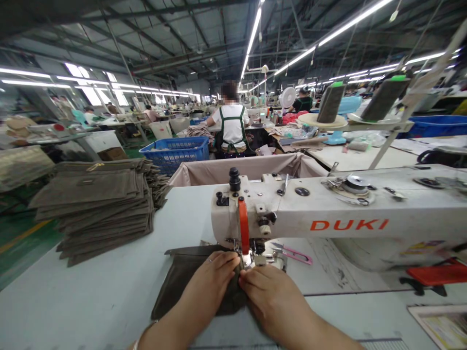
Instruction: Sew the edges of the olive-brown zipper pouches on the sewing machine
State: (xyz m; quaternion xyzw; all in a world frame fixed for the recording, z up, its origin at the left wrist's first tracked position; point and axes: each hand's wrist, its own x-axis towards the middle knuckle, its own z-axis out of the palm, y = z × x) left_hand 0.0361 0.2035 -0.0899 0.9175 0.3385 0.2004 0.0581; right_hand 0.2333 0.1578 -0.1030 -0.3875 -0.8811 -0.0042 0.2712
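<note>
A dark grey-brown fabric piece (pixel 175 282) lies on the table, its right edge under the needle area of the white sewing machine (pixel 284 214). My left hand (pixel 213 277) rests on top of it, fingers together and curled, fingertips pressing the cloth just left of the presser foot. My right hand (pixel 268 294) is closed at the cloth's right edge, thumb and fingers pinched close to the foot. Both sets of fingertips nearly meet. The needle itself is hidden behind the orange guard (pixel 243 226).
A stack of similar fabric pieces (pixel 102 204) stands at the left. Pink-handled thread snips (pixel 294 253) lie right of the needle. Behind the machine is a cloth-lined bin (pixel 204 171), then a blue basket (pixel 178 150) and a seated person (pixel 232 124). Thread cones (pixel 330 103) stand at right.
</note>
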